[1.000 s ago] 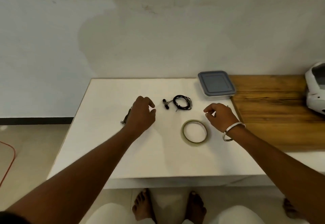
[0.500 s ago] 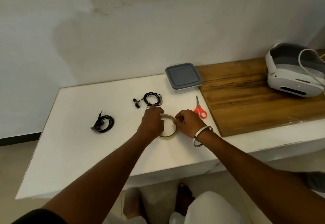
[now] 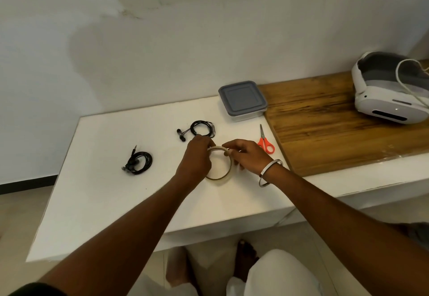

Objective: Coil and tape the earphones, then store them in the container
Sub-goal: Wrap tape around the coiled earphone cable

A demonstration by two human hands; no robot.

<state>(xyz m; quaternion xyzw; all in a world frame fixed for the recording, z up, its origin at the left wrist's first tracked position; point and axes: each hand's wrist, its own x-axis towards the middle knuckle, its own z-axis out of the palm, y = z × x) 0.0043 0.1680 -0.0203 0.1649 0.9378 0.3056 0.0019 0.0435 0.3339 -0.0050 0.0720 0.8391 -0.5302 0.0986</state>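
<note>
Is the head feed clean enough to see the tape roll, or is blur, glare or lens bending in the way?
Head view: soft, even light, no glare on the white table; tape roll sharp but half hidden by left hand and right hand; table edges bow from the wide-angle lens.

One view only — a wide-angle camera on the person's head, looking forward and down over both forearms at the left hand (image 3: pixel 197 158) and right hand (image 3: pixel 248 156), which sit mid-frame. Beyond the hands rises a wall (image 3: pixel 185 40); below them, near the bottom edge, the person's feet — the straight edges bow.
</note>
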